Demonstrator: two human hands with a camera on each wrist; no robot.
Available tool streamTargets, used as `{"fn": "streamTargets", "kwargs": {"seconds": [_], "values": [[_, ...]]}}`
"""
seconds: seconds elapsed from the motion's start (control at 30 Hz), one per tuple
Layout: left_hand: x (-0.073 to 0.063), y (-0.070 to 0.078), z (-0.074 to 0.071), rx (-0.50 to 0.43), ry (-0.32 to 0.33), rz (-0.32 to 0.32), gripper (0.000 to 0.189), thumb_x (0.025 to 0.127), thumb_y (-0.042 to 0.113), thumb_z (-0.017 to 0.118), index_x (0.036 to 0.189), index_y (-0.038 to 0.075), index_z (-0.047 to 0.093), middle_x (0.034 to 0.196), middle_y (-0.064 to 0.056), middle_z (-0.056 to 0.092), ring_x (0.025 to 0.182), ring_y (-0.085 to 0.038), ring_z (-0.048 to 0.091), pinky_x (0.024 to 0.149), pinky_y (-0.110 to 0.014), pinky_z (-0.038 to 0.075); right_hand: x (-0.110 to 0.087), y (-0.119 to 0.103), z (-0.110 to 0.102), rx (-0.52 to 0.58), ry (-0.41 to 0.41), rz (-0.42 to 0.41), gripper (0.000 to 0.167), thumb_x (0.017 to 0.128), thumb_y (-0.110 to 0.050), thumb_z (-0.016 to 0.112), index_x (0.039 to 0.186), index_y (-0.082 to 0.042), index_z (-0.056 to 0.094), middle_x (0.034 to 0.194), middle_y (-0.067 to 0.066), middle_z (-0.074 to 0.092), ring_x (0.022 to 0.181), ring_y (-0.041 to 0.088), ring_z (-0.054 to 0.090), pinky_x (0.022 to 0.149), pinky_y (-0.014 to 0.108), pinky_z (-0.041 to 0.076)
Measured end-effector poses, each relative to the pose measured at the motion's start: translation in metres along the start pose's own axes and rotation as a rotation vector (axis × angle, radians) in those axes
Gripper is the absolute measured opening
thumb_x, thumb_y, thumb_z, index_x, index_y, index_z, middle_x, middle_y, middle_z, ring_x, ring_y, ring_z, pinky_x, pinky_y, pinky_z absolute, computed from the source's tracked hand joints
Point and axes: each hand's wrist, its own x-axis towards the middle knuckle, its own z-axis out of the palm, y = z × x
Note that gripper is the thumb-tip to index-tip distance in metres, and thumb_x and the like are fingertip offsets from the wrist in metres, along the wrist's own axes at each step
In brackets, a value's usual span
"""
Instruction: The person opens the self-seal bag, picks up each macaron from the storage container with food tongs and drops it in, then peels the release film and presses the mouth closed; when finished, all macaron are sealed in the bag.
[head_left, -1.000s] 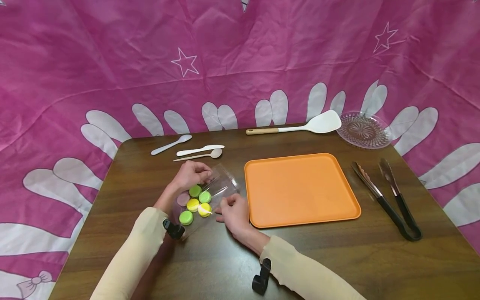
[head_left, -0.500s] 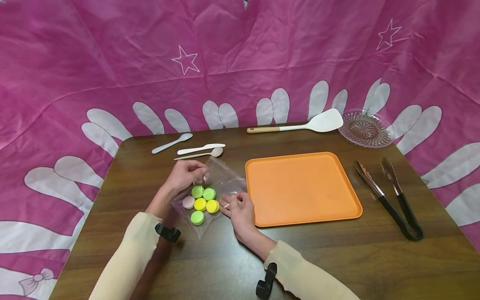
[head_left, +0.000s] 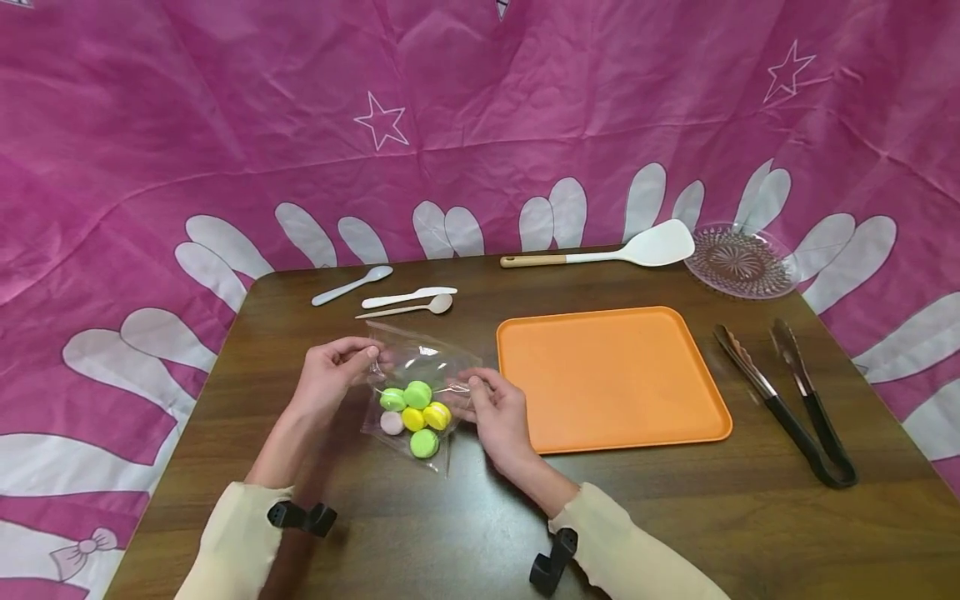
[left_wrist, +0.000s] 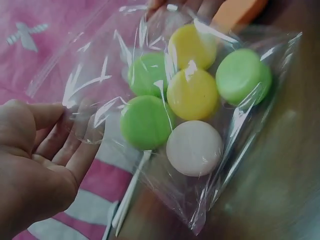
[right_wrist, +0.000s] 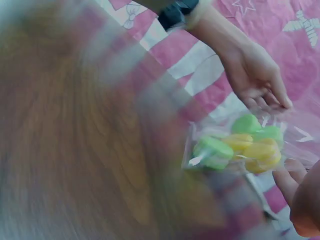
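Observation:
A clear plastic bag [head_left: 423, 357] hangs tilted between my two hands, with several toy-like macarons inside. Green macarons [left_wrist: 146, 123], yellow macarons [left_wrist: 193, 94] and one pale pink macaron [left_wrist: 194, 148] lie bunched toward its lower part. My left hand [head_left: 330, 377] pinches the bag's left edge between thumb and fingers. On the opposite edge, my right hand [head_left: 501, 418] pinches the plastic, its thumb in front and fingers behind. In the left wrist view the bag's corner points down over the table.
Right of the bag lies an orange tray [head_left: 611, 379], with metal tongs [head_left: 797, 404] beyond it. A white spatula [head_left: 651, 247] and clear plate [head_left: 741, 260] lie at the back. Two spoons [head_left: 352, 285] and a white knife [head_left: 408, 297] lie behind the bag.
The bag has been turned more upright and shifted slightly right, its macarons hanging lower. My left hand has moved left and down to its edge; my right hand has moved slightly right.

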Motion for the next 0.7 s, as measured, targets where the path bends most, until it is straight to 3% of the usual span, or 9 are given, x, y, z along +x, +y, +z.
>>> {"fn": "streamTargets", "kwargs": {"seconds": [0.13,0.3,0.47,0.57,0.7], "values": [[-0.029,0.011,0.010,-0.045,0.033,0.065,0.030,0.099,0.009,0.063,0.116,-0.017,0.060,0.094,-0.007,0.076,0.088,-0.021,0.074,0.079,-0.032,0.057,-0.004,-0.020,-0.011,-0.124,-0.031,-0.137,0.021,0.104,-0.002,0.051,0.108,0.010,0.067,0.107,0.023,0.071,0.099,0.036,0.069,0.083,0.043,0.056],[-0.068,0.036,0.036,-0.003,0.087,0.291,0.015,0.097,-0.002,0.063,0.106,-0.014,0.067,0.093,-0.011,0.076,0.086,-0.022,0.074,0.077,-0.029,0.056,-0.016,-0.062,-0.030,-0.226,-0.115,-0.332,0.016,0.101,0.002,0.054,0.103,0.008,0.068,0.100,0.018,0.074,0.096,0.028,0.071,0.089,0.038,0.054],[-0.094,0.059,0.070,-0.098,0.075,0.483,0.012,0.095,-0.012,0.059,0.103,-0.017,0.066,0.093,-0.016,0.075,0.082,-0.025,0.074,0.074,-0.032,0.058,-0.035,-0.111,-0.049,-0.257,-0.161,-0.427,0.014,0.099,0.009,0.053,0.102,0.012,0.066,0.093,0.019,0.074,0.086,0.025,0.074,0.083,0.036,0.056],[-0.105,0.064,0.089,-0.146,0.056,0.527,0.011,0.094,-0.013,0.059,0.102,-0.018,0.066,0.092,-0.018,0.075,0.081,-0.026,0.074,0.074,-0.034,0.058,-0.051,-0.129,-0.060,-0.261,-0.159,-0.422,0.014,0.098,0.011,0.053,0.102,0.013,0.066,0.090,0.019,0.074,0.079,0.024,0.075,0.073,0.036,0.058],[-0.114,0.064,0.106,-0.207,-0.005,0.503,0.009,0.093,-0.015,0.058,0.099,-0.019,0.063,0.090,-0.019,0.074,0.081,-0.028,0.074,0.074,-0.040,0.058,-0.067,-0.138,-0.076,-0.263,-0.149,-0.399,0.016,0.097,0.015,0.051,0.101,0.012,0.066,0.087,0.018,0.074,0.074,0.025,0.074,0.063,0.040,0.058]]}}
